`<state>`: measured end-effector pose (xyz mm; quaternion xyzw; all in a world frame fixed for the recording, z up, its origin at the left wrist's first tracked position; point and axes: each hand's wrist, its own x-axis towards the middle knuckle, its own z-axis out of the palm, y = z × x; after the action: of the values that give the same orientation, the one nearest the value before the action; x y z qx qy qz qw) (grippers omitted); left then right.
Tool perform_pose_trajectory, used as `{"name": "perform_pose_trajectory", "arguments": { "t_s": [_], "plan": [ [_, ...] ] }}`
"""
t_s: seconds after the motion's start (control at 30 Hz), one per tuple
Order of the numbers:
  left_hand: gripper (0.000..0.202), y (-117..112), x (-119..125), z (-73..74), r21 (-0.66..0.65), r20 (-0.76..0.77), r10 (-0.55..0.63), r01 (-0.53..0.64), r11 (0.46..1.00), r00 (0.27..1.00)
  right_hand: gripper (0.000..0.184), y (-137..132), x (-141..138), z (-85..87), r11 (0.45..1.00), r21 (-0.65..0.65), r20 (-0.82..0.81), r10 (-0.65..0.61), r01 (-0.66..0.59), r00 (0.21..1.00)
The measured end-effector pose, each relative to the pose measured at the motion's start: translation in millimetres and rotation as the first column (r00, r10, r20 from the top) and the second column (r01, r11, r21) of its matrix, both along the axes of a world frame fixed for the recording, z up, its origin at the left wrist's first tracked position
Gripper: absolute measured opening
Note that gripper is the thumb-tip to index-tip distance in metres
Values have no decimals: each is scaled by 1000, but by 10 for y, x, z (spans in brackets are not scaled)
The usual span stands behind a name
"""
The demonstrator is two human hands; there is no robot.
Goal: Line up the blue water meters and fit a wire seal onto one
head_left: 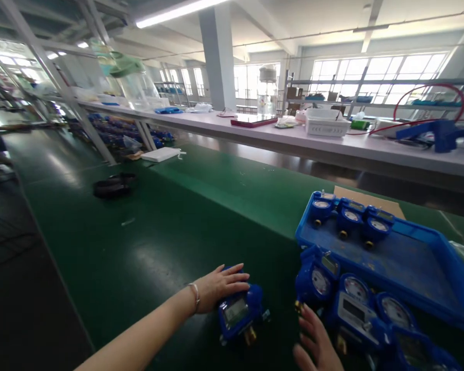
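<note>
1. Fingers of the left hand (216, 288) lie spread on a blue water meter (237, 312) on the green surface (158, 247).
2. Open and empty, the right hand (315, 342) is just beside further meters (351, 309) clustered against the blue tray (410, 257).

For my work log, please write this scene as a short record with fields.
Left: left hand lies open on one meter
Right: right hand, open, beside the meter group; contact unclear
Tray: tray, blue, holds three meters along its far edge
Surface: green belt under everything
</note>
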<state>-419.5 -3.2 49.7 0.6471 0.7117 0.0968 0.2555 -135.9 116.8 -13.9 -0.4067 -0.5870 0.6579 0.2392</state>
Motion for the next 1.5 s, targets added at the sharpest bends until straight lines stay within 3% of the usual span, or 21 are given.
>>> {"name": "perform_pose_trajectory", "arguments": {
  "t_s": [0.07,0.13,0.17,0.23,0.27,0.3,0.33,0.4,0.5,0.67,0.83,1.0,1.1,1.2,1.23,1.27,1.33,1.37,1.4,1.43,1.5],
  "plan": [
    [91,-47,-89,-23,-28,-15,-95,95,995,995,84,-42,-467,-77,976,-76,-98,194,-202,976],
    [87,-127,-126,-98,-20,-44,-130,129,991,991,87,-100,-810,-143,884,-220,-260,353,-411,899],
    [81,-202,-106,-163,10,-62,-88,89,996,994,84,-147,-921,-174,840,-276,-340,369,-467,865],
    [64,-415,46,-354,170,-18,210,-204,964,977,79,-288,-1038,-234,821,-354,-412,293,-448,863],
    [53,-537,180,-476,307,112,495,-504,808,862,77,-376,-1058,-264,834,-386,-401,234,-396,885],
    [49,-650,344,-606,357,348,711,-788,502,611,76,-470,-1067,-292,850,-409,-378,173,-332,910],
    [50,-744,522,-736,333,422,750,-857,394,509,76,-563,-1073,-319,864,-425,-353,117,-271,928],
    [49,-838,842,-959,227,631,690,-935,273,355,76,-724,-1104,-357,873,-446,-343,36,-196,939],
    [75,-765,960,-1126,141,746,589,-938,317,311,69,-855,-1252,-355,879,-441,-397,-13,-179,918],
    [98,-464,163,-1200,307,594,580,-823,478,558,54,-773,-1757,-222,898,-407,-406,-12,-169,914],
    [107,-200,-536,-1396,455,552,503,-746,487,665,50,-463,-2303,-187,938,-319,-326,30,-139,945],
    [116,-50,-662,-1509,561,475,482,-675,478,736,54,-182,-2583,-338,969,-191,-256,107,-159,961],
    [112,-24,-625,-1529,589,458,496,-670,452,737,59,-156,-2524,-363,975,-95,-213,175,-199,961],
    [106,-22,-598,-1531,549,481,515,-702,453,709,66,-190,-2159,-286,977,79,-142,205,-196,968],
    [104,-24,-600,-1530,529,490,516,-710,465,702,69,-181,-1964,-243,962,212,-79,190,-170,978],
    [103,-27,-608,-1528,510,500,512,-715,478,699,72,-148,-1741,-195,892,427,32,152,-151,988],
    [102,-27,-642,-1528,482,498,514,-716,505,698,68,15,-1255,-94,582,801,216,-63,-140,974],
    [103,-20,-664,-1530,475,488,525,-716,511,698,65,144,-1017,-43,437,889,241,-198,-135,950],
    [105,-8,-686,-1531,471,472,542,-719,512,695,64,297,-800,7,350,925,267,-325,-146,907],
    [107,10,-704,-1532,468,453,564,-722,509,691,65,464,-612,52,326,927,314,-408,-184,857],
    [110,61,-717,-1523,468,414,605,-729,499,680,71,788,-347,111,385,856,491,-403,-344,772]
  ]
}}
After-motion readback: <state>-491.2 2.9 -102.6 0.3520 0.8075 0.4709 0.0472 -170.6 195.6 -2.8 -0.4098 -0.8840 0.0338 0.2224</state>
